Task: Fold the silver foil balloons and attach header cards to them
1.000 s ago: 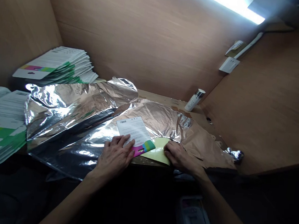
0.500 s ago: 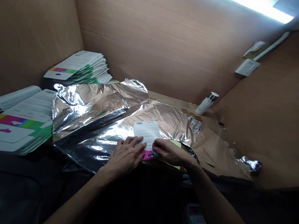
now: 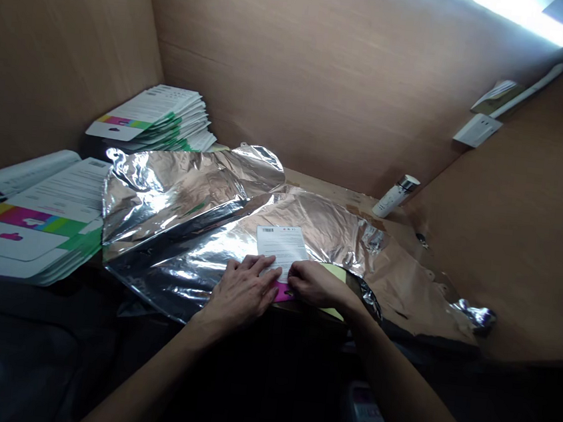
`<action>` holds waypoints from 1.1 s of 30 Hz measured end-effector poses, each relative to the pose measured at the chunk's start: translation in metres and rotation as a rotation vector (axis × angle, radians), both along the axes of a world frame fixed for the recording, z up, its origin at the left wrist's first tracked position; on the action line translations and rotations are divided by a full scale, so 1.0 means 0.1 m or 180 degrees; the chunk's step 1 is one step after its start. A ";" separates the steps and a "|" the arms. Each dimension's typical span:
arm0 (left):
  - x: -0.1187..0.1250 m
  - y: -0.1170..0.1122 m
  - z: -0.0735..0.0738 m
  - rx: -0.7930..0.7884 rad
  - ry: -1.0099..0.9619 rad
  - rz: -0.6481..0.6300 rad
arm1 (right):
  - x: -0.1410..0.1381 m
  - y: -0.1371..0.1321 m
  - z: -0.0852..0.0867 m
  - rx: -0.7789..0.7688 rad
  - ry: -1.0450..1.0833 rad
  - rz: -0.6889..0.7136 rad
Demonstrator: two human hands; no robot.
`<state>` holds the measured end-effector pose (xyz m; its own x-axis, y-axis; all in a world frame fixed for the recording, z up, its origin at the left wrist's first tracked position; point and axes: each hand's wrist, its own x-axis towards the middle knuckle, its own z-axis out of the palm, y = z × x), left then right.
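Observation:
A small white printed packet (image 3: 281, 241) with a barcode and a magenta strip lies on silvery foil sheeting (image 3: 173, 233). My left hand (image 3: 246, 288) rests flat over its lower left part, fingers stretched and slightly spread. At the packet's lower right, my right hand (image 3: 314, 283) is closed, with thumb and fingers pressed together against the printed face. Whatever those fingertips hold, if anything, is hidden. Under my right wrist, a yellow piece (image 3: 336, 272) pokes out beside a dark foil edge.
Larger white packets with rainbow strips form a near left stack (image 3: 28, 231) and a far left stack (image 3: 145, 116). A white cylindrical bottle (image 3: 394, 197) stands by the back wall. Crumpled foil (image 3: 474, 315) lies far right. A socket box (image 3: 477, 129) is on the right wall.
The whole view has shifted slightly. My right hand now covers more of the packet's coloured strip, including its blue part. My left hand stays on the packet.

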<state>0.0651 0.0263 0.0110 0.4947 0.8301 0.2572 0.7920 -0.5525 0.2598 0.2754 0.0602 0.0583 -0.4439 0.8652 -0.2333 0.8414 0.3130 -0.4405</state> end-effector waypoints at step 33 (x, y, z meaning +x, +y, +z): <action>0.04 -0.81 0.40 -0.1310 -0.2489 0.0460 | 0.66 -1.54 -0.05 0.1037 0.3015 -0.1909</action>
